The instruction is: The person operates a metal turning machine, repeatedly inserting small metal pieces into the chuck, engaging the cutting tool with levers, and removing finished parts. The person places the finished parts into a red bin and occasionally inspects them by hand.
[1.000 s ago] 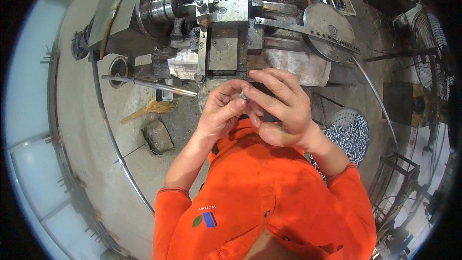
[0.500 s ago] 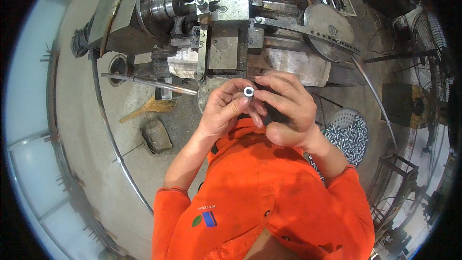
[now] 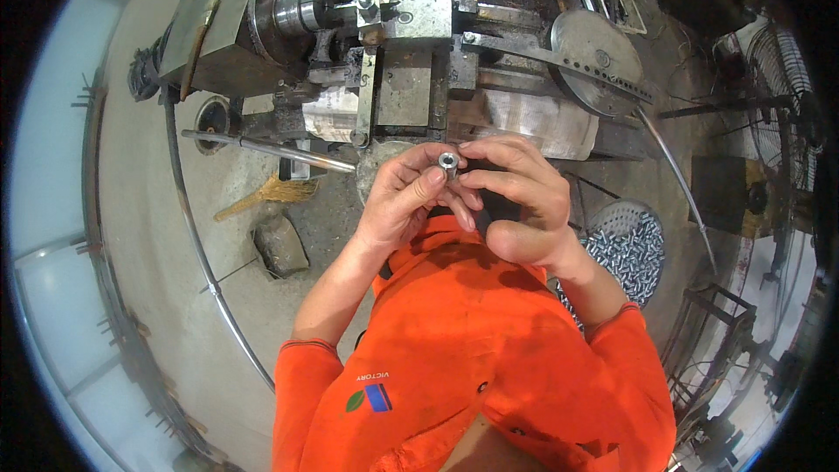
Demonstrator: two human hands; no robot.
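A small shiny metal sleeve (image 3: 448,162) with a round hole in its end stands upright between my hands, in front of the lathe. My left hand (image 3: 404,197) pinches it between thumb and fingers, the open end facing up. From the other side my right hand (image 3: 524,197) is curled in, its fingertips against the sleeve. The lower part of the sleeve is hidden by my fingers. Beyond my hands lies the lathe's metal tool slide (image 3: 406,92), and the round chuck (image 3: 297,9) is at the far left.
Many small metal pieces (image 3: 625,253) lie in a perforated grey pan (image 3: 622,212) at my right. A long metal bar (image 3: 271,151) reaches in from the left. A straw broom (image 3: 271,195) and a scoop (image 3: 280,246) lie on the floor; a brush (image 3: 201,39) rests on the headstock. A fan (image 3: 782,79) stands far right.
The sleeve has tilted and shifted slightly left and up, showing more of its side. Both hands stay around it, with small finger movements.
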